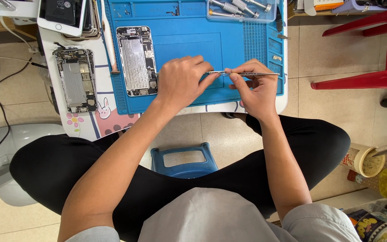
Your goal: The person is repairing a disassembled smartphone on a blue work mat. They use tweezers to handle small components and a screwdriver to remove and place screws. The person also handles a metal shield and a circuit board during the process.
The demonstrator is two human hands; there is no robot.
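Observation:
My left hand (181,80) and my right hand (254,88) meet over the blue work mat (184,45). Both pinch a thin metal tool, tweezers (247,74), lying level between the fingertips; its far end juts right of my right hand. Whether a small part sits at its tip I cannot tell. An opened phone (136,60) with bare metal insides lies on the mat just left of my left hand. A second opened phone (75,80) lies off the mat on the white table.
A clear tray of screwdrivers (240,9) sits at the mat's top right. Stacked phones (66,15) rest top left. A blue stool (184,159) is between my crossed legs. A red plastic chair (372,49) stands right, cables left, containers at the lower right.

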